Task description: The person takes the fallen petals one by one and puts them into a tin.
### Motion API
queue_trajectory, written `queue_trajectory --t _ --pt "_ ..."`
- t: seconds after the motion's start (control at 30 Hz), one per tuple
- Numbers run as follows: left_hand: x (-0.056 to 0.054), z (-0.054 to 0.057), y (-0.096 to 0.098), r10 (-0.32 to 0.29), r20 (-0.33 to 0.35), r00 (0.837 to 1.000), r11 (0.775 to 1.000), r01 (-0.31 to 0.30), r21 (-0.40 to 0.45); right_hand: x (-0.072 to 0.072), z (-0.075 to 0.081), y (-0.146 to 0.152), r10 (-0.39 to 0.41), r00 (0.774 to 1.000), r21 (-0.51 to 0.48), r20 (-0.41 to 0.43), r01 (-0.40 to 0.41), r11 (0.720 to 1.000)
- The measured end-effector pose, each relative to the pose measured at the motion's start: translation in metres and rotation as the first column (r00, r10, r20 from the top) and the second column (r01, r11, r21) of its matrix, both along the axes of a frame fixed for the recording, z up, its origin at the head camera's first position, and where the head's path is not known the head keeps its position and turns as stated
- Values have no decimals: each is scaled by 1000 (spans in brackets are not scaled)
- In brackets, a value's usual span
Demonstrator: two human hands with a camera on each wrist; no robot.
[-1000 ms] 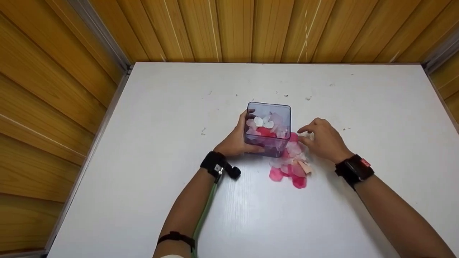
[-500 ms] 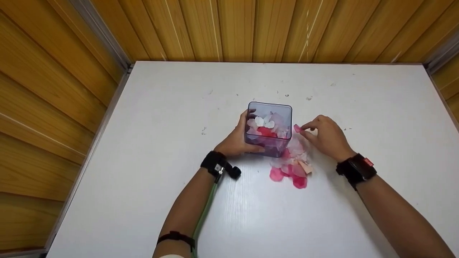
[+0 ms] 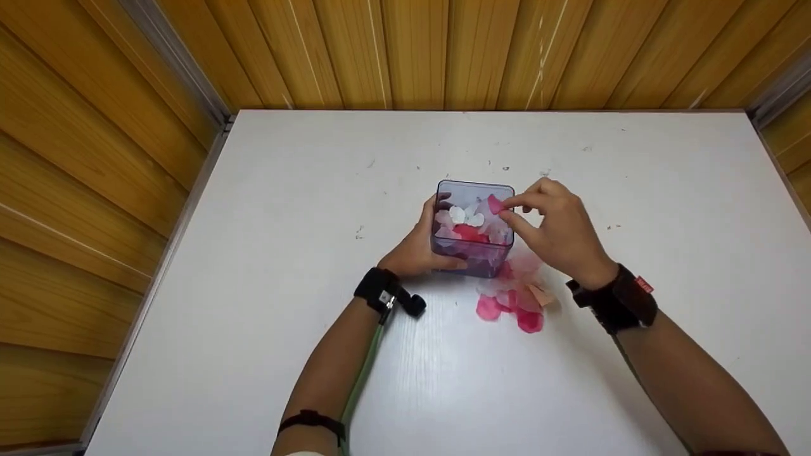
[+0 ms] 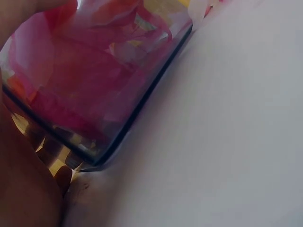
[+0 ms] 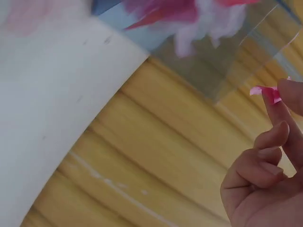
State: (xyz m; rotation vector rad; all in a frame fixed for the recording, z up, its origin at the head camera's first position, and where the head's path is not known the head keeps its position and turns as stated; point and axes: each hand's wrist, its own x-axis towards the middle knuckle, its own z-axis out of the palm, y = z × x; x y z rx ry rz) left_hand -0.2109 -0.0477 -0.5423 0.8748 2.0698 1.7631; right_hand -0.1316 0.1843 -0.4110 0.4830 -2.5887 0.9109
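A clear bluish square container (image 3: 475, 256) stands on the white table, partly filled with white, pale pink and red petals (image 3: 470, 232). My left hand (image 3: 415, 247) grips it from the left side, thumb along the near wall and fingers behind. My right hand (image 3: 557, 225) pinches one pink petal (image 3: 495, 204) between thumb and index finger, over the container's right rim. In the right wrist view the petal (image 5: 271, 93) shows at the fingertips, with the other fingers curled. Through the wall in the left wrist view, pink petals (image 4: 80, 71) press close together.
A loose pile of pink, white and peach petals (image 3: 530, 320) lies on the white table (image 3: 304, 253), right of and in front of the container. Yellow wooden panels (image 3: 412, 57) stand behind and at the left. Small dark marks dot the tabletop.
My right hand has picked a pink petal from the pile, then raised it and carried it left over the container's rim. The left hand and container have stayed in place.
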Motion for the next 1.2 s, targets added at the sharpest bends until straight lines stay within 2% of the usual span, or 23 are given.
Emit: queue_trajectory --t 0.2,0.33,0.43,0.6,0.67,0.73,0.8,0.9,1.0,1.2 --pt "2 0 3 -18 -9 1000 1000 17 -5 -2 -2 -27 58 991 144 117 -75 987" --pt "3 2 4 -30 -2 1000 999 30 13 -1 2 -28 53 987 158 154 -78 984" --pt "3 3 3 -31 0 1000 999 31 22 0 6 -20 59 989 115 136 -75 990" --pt "1 5 3 -24 0 1000 1000 24 10 4 7 6 16 1000 47 24 -17 999" --pt "1 5 4 -17 4 1000 1000 17 3 5 1 19 -20 1000 48 13 19 999" --pt "0 4 3 -11 9 1000 1000 11 2 5 -9 32 -46 998 70 47 42 997" --pt "0 4 2 -8 11 1000 1000 8 5 5 -23 43 -67 991 114 112 54 992" --pt "-1 2 1 -3 9 1000 1000 3 10 2 -45 53 -83 968 173 236 42 984" --pt "-2 1 0 4 6 1000 1000 -4 10 -3 -61 55 -87 944 209 319 20 978" --pt "0 -2 1 2 10 1000 1000 -2 5 -13 -77 46 -98 924 225 371 13 974"
